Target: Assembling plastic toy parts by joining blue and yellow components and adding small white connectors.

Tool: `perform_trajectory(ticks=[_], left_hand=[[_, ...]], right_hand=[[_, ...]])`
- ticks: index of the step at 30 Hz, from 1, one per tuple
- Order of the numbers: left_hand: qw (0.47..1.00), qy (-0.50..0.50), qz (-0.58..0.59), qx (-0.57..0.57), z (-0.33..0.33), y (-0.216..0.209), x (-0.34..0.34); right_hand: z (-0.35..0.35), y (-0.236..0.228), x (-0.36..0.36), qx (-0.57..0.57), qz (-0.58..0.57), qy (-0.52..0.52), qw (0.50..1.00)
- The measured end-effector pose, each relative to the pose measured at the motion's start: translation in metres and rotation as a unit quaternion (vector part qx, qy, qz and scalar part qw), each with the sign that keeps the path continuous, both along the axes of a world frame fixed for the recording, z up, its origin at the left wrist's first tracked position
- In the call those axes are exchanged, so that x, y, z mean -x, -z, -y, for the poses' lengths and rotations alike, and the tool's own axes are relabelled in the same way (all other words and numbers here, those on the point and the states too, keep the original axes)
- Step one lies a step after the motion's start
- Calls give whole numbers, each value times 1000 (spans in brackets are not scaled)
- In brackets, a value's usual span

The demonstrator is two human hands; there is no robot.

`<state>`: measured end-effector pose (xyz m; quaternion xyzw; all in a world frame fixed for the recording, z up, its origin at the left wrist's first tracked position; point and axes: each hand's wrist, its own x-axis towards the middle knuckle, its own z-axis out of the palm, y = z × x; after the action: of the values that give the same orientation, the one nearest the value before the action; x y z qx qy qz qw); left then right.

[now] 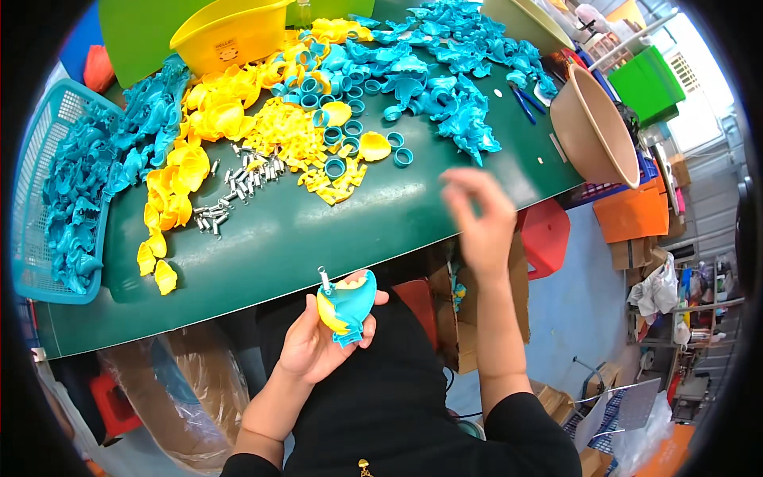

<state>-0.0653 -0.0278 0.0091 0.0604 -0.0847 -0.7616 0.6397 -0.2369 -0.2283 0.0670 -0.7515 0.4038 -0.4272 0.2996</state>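
My left hand [316, 343] is closed around a blue and yellow plastic toy part [354, 297], held just off the table's front edge. A small metal spring [323, 278] sticks up from the part's upper left side. To the right, my right hand [485, 224] is raised by the table edge, its curled fingers smeared by motion. Whether anything is in those fingers cannot be made out. The blue jagged plastic parts [457, 103] lie nearest to it, farther back on the table.
On the green table [262, 262] lie yellow shell pieces [214, 119], small yellow pieces [278, 131], blue rings [335, 168] and springs [250, 176]. A blue basket [32, 187] of blue parts stands left, a yellow tub [226, 32] behind, pliers [524, 103] and a beige basin [592, 127] right.
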Motion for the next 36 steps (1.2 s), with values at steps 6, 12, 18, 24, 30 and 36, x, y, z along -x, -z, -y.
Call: perform_trajectory(ticks=[6,12,18,24,30,36], left_hand=[[999,14,32,-13,-2,3,-4],[999,-4,33,-9,-4,8,-3],[997,-52,56,-19,-6,13,-6],[990,-91,93,-46,0,1,-18],[966,-169,188,-55,4,-4,-18],[947,-176,259,-71,7,-10,-20]], right_hand=[[100,47,39,266,-135,50,953],[140,10,28,-42,13,-100,994],[73,-2,-6,-154,-30,-198,968],[25,14,-33,146,-185,-154,960],[-35,30,-13,124,-271,-27,954],[-79,11,-22,-117,48,-217,968]])
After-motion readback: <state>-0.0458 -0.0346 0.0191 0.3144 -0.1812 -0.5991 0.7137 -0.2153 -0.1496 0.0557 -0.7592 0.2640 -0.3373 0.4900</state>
